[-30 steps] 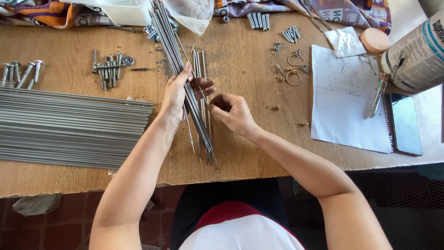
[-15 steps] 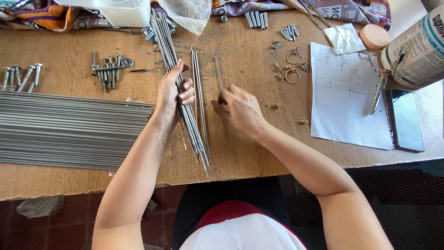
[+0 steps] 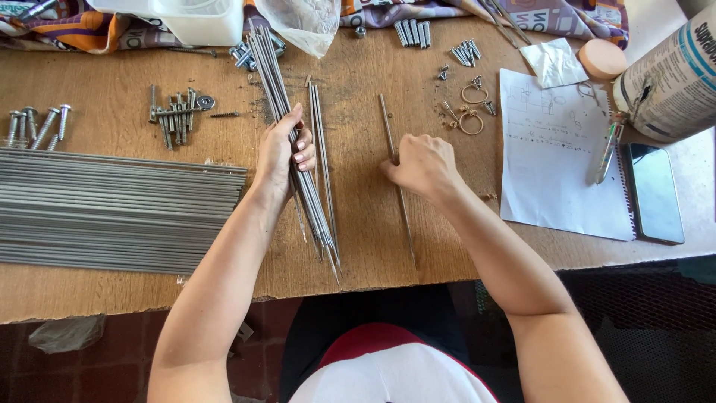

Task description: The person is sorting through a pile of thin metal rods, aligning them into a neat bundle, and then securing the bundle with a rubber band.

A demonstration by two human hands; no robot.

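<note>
My left hand (image 3: 283,153) grips a bundle of thin grey metal rods (image 3: 277,82) that runs from the table's far edge toward me, its pointed ends near the front edge. A few more rods (image 3: 322,127) lie flat just right of the bundle. My right hand (image 3: 421,164) is closed on a single rod (image 3: 406,224) and presses it onto the wooden table (image 3: 358,254), apart from the bundle.
A wide stack of long rods (image 3: 112,213) lies at the left. Bolts (image 3: 33,123) and screws (image 3: 175,112) are scattered at the back, metal rings (image 3: 470,108) at the right. A notebook (image 3: 556,172), pen (image 3: 608,149), phone (image 3: 652,190), paper-wrapped roll (image 3: 671,78) and plastic tub (image 3: 198,19) stand around.
My right hand has drawn one rod out of the bundle and carried it to the right, down onto the table. The left hand keeps hold of the bundle.
</note>
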